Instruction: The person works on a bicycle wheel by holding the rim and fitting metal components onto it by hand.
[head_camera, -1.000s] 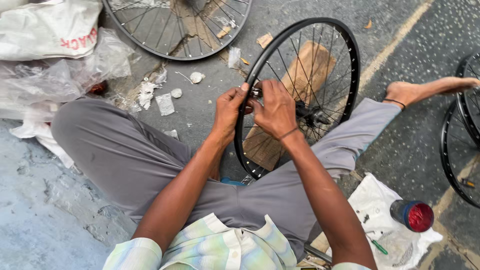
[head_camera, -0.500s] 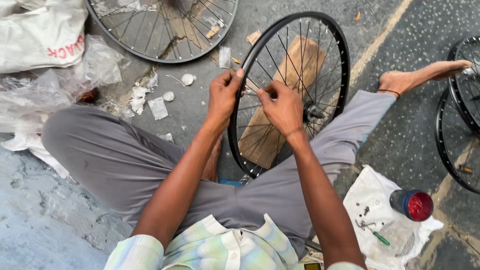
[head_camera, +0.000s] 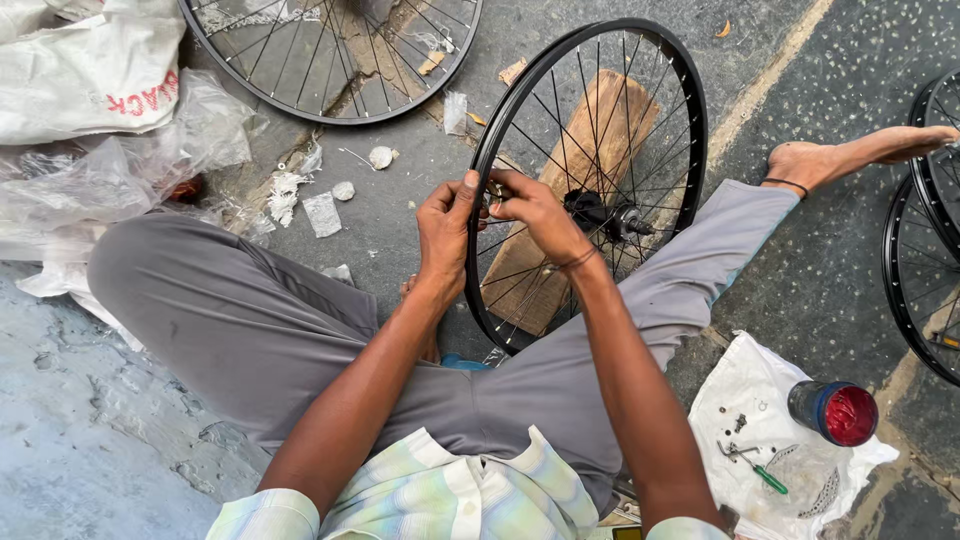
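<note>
The left hand (head_camera: 445, 235) grips the black wheel's rim (head_camera: 690, 100). The right hand (head_camera: 535, 210) pinches something small there, maybe a spoke end, over the floor (head_camera: 400, 200).

Both forearms reach up from the bottom of the frame and converge near its centre. The left hand (head_camera: 445, 232) is curled, fingers bent and thumb uppermost. The right hand (head_camera: 535, 212), just beside it, pinches with fingertips pointing left; a thin band circles its wrist
</note>
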